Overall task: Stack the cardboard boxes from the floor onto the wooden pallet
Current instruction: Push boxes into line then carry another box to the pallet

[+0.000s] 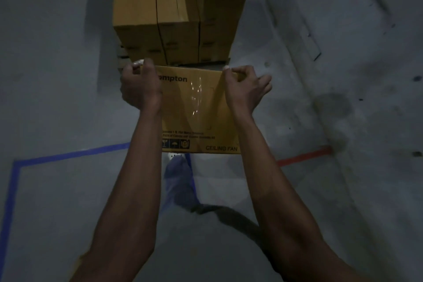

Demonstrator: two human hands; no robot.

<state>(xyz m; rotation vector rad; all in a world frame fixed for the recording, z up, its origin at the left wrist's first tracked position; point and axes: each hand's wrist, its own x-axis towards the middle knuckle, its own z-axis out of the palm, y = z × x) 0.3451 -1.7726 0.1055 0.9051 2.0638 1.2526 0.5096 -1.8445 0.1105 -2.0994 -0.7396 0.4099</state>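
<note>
The fingers (138, 64) of both hands are curled over the far top edge of a cardboard ceiling-fan box (194, 107). The left hand (140, 86) grips its left corner and the right hand (246, 89) grips its right corner. The box is held off the grey floor (57, 190), above one foot (179, 178). It sits just short of the stacked cardboard boxes (174, 7) on the wooden pallet (123, 58). Blue tape (68, 155) and red tape (304, 155) mark the floor.

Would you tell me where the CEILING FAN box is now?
Head view, centre: the CEILING FAN box is gripped at far corners by left hand and right hand, before the stacked boxes.
</note>
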